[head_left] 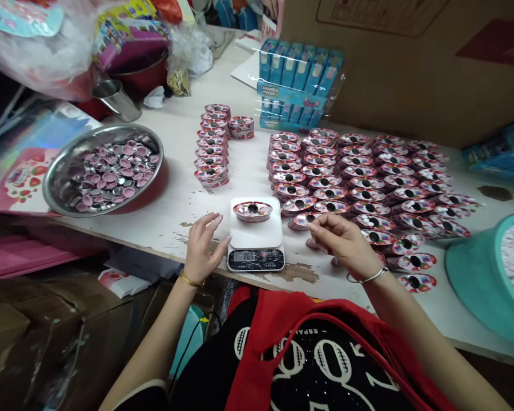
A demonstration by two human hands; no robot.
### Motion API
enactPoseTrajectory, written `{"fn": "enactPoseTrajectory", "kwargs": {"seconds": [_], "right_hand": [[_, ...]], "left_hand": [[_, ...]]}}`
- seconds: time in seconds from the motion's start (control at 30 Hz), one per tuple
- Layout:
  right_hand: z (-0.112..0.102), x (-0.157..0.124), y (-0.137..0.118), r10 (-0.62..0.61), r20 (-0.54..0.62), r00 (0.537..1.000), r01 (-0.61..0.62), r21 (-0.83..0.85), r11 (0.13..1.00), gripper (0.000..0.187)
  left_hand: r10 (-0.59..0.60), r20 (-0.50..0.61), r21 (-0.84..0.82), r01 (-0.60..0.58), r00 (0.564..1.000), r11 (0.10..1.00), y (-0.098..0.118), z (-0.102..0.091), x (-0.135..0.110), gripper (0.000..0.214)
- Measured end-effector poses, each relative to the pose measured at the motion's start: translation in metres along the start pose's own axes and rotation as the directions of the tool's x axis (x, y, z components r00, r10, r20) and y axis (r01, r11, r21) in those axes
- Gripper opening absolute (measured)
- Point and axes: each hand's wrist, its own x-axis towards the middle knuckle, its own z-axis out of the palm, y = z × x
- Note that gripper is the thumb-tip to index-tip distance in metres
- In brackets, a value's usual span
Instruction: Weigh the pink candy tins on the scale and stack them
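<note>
A small oval red-and-pink printed container (253, 210) with a dark round hole in its top stands on a white digital kitchen scale (256, 237). Lit digits show on the scale's display. Just left of the scale, my left hand (203, 245) hovers with fingers apart, holding nothing. On the other side, my right hand (342, 240) has thumb and fingertips pinched together beside the nearest of the grouped containers (303, 220). Whatever is in that pinch, if anything, is too small to name. My right hand hides some containers behind it.
At left is a metal bowl (154, 140) of small pink-and-silver caps (115, 174). Rows of oval containers (360, 171) fill the right side; a shorter row (212, 151) stands at centre back. A teal tub (466, 268) of small white-pink pieces sits far right. Blue boxes (297, 85) stand behind.
</note>
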Motion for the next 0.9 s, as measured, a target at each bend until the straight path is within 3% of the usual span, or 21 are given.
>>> {"fn": "enactPoseTrajectory", "kwargs": {"seconds": [0.27,0.4,0.57,0.73,0.8,0.9], "right_hand": [[0.013,0.011,0.012,-0.074,0.026,0.997,0.075,-0.043,0.996,0.032],[0.024,0.022,0.008,-0.183,0.041,0.982,0.186,-0.101,0.977,0.029],[0.049,0.049,-0.001,-0.429,0.047,0.902,0.423,-0.297,0.856,0.026],[0.074,0.074,-0.011,-0.503,0.141,0.853,0.508,-0.448,0.736,0.018],[0.073,0.076,-0.014,-0.542,0.112,0.833,0.531,-0.438,0.725,0.019],[0.053,0.068,-0.02,-0.599,0.006,0.801,0.556,-0.38,0.739,0.022]], "left_hand": [[0.1,0.016,0.124,-0.101,0.995,0.987,0.012,0.008,0.022,0.057],[0.114,0.045,0.168,-0.12,0.992,0.979,0.021,0.013,0.031,0.055],[0.128,0.075,0.204,-0.141,0.989,0.969,0.033,0.019,0.043,0.051],[0.074,0.044,0.131,-0.08,0.996,0.988,0.033,0.02,0.048,0.055],[0.056,0.027,0.109,-0.059,0.998,0.992,0.032,0.018,0.049,0.06],[0.07,0.08,0.111,-0.078,0.994,0.991,0.03,0.014,0.053,0.071]]}}
